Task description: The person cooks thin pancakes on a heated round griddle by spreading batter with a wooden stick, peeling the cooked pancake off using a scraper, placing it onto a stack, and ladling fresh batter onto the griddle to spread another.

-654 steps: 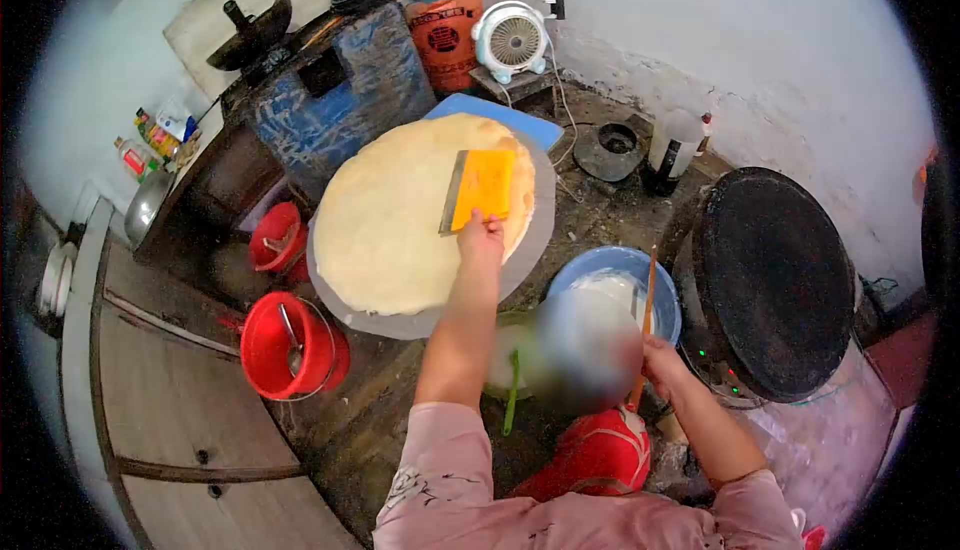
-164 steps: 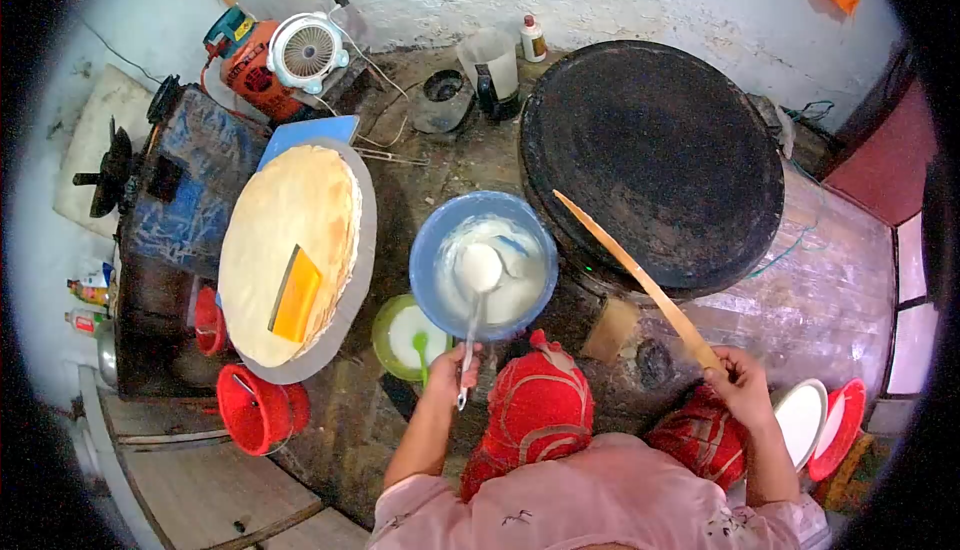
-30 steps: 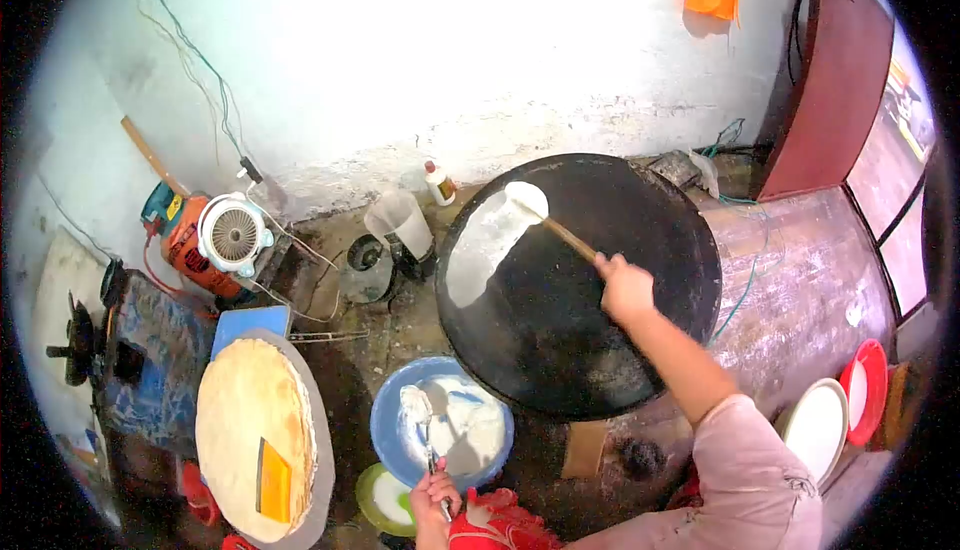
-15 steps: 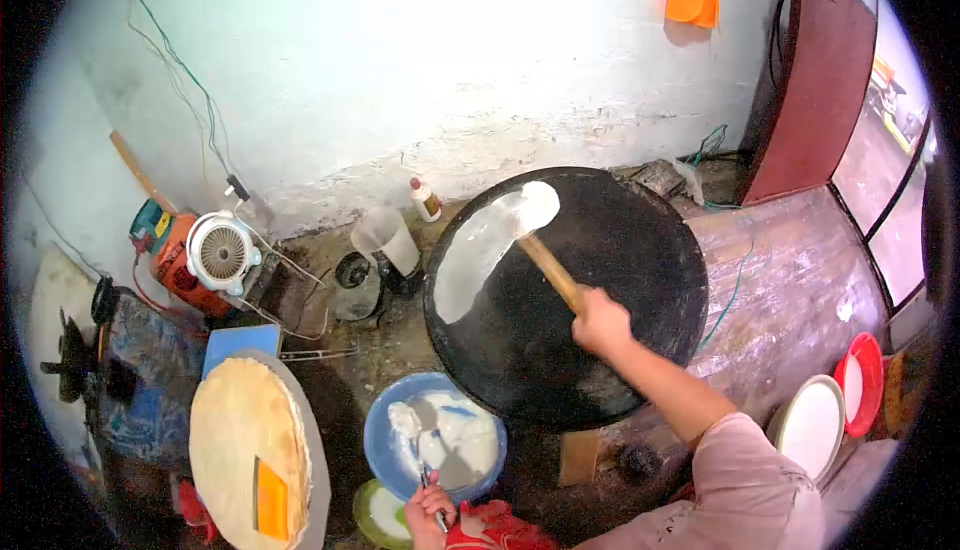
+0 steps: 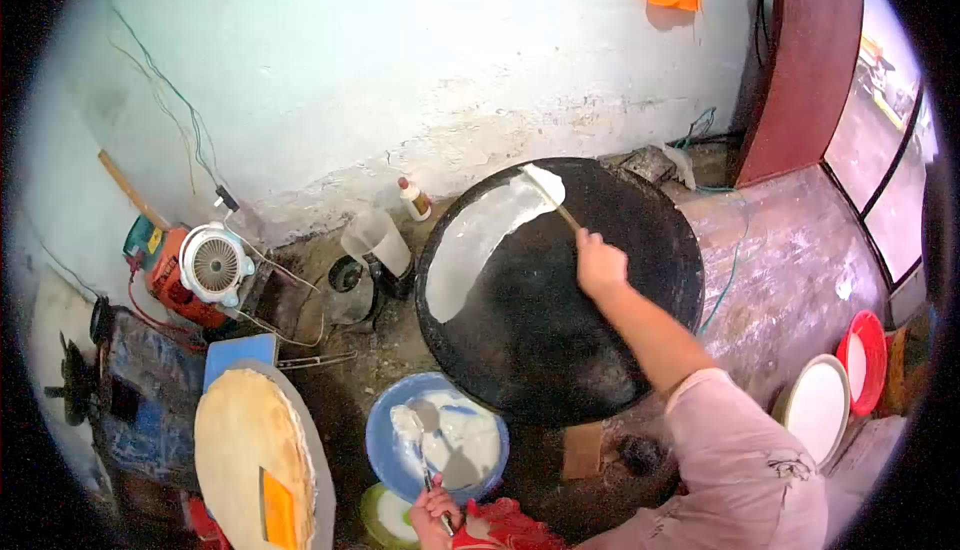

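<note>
A large round black griddle [image 5: 580,330] carries a curved band of white batter [image 5: 462,250] along its far-left side. My right hand [image 5: 602,265] is closed round the handle of a wooden batter spreader [image 5: 566,215], whose blade lies on a thick lump of batter near the griddle's far edge. Low in the view, my left hand [image 5: 433,512] grips the metal handle of a ladle [image 5: 408,428]. The ladle's batter-coated head rests in a blue basin [image 5: 374,450] of white batter, just in front of the griddle.
At left, an orange piece [image 5: 277,510] lies on a stack of thin flatbreads [image 5: 235,430]. A white blower [image 5: 216,262], a clear jug [image 5: 378,238] and a small bottle [image 5: 414,200] stand behind. A pale bucket [image 5: 815,412] and a red basin [image 5: 864,362] are at right.
My right hand has pushed the spreader rightward along the far edge, turning its blade and lengthening the batter band. My left hand stays at the basin with the ladle. The view has shifted slightly.
</note>
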Demonstrator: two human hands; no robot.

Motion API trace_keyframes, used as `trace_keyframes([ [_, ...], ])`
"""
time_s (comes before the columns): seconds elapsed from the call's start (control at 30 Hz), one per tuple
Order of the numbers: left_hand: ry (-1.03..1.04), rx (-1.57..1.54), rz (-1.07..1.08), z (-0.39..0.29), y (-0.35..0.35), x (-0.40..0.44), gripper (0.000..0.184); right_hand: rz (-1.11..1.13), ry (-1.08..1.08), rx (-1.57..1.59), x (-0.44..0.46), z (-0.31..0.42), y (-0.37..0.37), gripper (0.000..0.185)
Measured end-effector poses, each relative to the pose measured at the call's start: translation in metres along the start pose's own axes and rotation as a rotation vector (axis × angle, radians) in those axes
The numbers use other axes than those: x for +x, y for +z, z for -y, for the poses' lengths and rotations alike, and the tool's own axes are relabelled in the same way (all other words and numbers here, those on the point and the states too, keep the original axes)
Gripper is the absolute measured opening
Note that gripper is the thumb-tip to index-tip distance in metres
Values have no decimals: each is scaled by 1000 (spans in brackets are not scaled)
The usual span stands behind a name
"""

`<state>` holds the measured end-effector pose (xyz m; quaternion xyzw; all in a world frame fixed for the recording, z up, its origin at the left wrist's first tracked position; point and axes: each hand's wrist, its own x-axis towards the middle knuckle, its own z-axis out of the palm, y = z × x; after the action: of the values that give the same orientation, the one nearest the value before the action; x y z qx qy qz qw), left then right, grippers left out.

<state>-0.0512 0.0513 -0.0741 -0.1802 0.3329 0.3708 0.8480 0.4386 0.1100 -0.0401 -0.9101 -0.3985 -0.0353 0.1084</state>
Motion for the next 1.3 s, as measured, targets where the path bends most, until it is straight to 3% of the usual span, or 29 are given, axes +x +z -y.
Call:
trace_keyframes([
  [0.07,-32,8,46,-3,2,-1,23,10,44,22,-20,-16,-16,40],
  [0.17,-39,-67,102,0,5,-5,24,40,62,131,-85,4,-12,62],
  [0.23,-35,-31,104,-4,-5,2,23,198,-151,123,-93,18,-19,62],
  [0.37,-93,-26,101,-14,-11,-2,22,37,86,36,-46,-39,-22,54],
  [0.5,-24,-15,3,-16,-15,7,26,74,209,236,-79,-16,-35,60],
  [0.63,22,64,-15,-11,-11,6,28,27,-41,28,-34,6,-1,52],
  [0.67,14,63,-20,-16,-18,8,28,24,52,-108,-18,-4,2,47],
  [0.77,-40,48,-10,-22,-21,3,26,15,121,-81,-25,-52,-17,47],
  [0.83,-20,20,-46,-27,-26,9,24,29,127,10,-65,-70,-43,44],
  [0.9,-52,-45,6,-21,-15,3,23,145,252,303,-94,-79,-61,44],
  [0.97,13,-39,-2,-17,-3,-6,20,-2,-73,726,-107,-107,-48,37],
  [1.03,78,-6,36,-7,13,-20,16,35,-83,764,-93,-126,-47,32],
  [1.13,318,225,-144,2,37,-39,15,-92,11,807,-42,-161,-28,32],
  [1.2,237,149,-99,8,46,-54,18,-62,266,835,-6,-177,-15,35],
  [1.23,152,69,-56,11,51,-61,21,-145,171,565,12,-191,1,35],
  [1.3,145,84,-133,17,58,-69,24,116,312,695,21,-184,-17,36],
])
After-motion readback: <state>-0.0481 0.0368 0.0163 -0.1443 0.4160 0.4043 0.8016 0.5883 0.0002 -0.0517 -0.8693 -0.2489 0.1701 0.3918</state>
